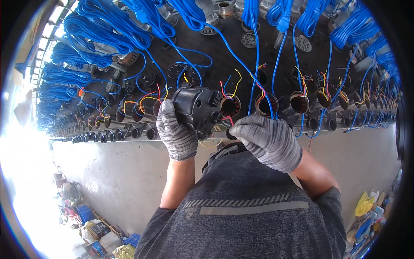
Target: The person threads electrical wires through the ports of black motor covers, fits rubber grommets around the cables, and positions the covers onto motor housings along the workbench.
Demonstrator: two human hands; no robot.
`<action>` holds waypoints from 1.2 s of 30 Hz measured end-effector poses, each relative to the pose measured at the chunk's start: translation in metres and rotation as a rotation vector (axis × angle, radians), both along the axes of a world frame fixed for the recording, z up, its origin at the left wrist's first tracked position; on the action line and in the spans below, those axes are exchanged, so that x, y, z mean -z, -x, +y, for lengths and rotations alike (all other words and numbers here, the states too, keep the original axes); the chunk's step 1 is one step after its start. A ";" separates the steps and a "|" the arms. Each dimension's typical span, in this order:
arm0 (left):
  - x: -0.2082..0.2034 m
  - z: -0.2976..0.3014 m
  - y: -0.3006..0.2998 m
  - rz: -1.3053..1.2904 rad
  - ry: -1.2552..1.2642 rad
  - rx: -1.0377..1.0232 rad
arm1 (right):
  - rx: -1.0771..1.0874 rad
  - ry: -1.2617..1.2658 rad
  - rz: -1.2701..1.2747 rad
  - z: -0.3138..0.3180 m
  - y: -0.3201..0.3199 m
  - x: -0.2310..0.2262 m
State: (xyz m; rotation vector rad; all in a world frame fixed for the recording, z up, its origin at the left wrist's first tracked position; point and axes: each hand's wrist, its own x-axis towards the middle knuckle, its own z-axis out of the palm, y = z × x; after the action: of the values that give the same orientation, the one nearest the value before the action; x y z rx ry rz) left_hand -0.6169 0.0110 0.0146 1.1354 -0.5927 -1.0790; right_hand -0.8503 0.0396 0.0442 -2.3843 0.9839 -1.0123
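My left hand point(174, 131), in a grey striped knit glove, is closed around the side of a black box-shaped housing point(192, 108) with round holes and lugs. The housing is tilted above the near edge of the bench. My right hand point(269, 138), gloved the same way, is closed just right of the housing, thumb and fingers pinched together. A short red wire point(227, 118) runs from the housing to these fingertips. Behind them stands an open metal motor tube point(230, 105) with red, blue and yellow wires rising from it.
A long dark bench point(276, 52) carries a row of open motor tubes point(299, 103) with loose coloured wires. Bundles of blue cable point(103, 26) lie along its far side, beside dishes of small metal parts point(303, 43). Crates and bags point(101, 233) are piled on the floor at lower left.
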 end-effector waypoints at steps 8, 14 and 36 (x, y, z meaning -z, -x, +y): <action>0.007 -0.001 -0.003 -0.021 0.076 0.096 | -0.104 -0.094 0.002 0.000 0.004 0.007; -0.001 0.002 0.002 0.215 0.043 0.106 | 0.007 0.072 0.122 -0.002 0.003 0.009; -0.007 0.023 0.014 -0.191 0.171 0.083 | 0.038 -0.384 0.074 -0.003 -0.011 0.009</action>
State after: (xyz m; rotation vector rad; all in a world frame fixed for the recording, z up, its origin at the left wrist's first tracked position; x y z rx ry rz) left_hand -0.6313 0.0343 0.0220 1.0780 -0.8728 -0.9753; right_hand -0.8396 0.0366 0.0357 -2.1025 1.1377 -0.6765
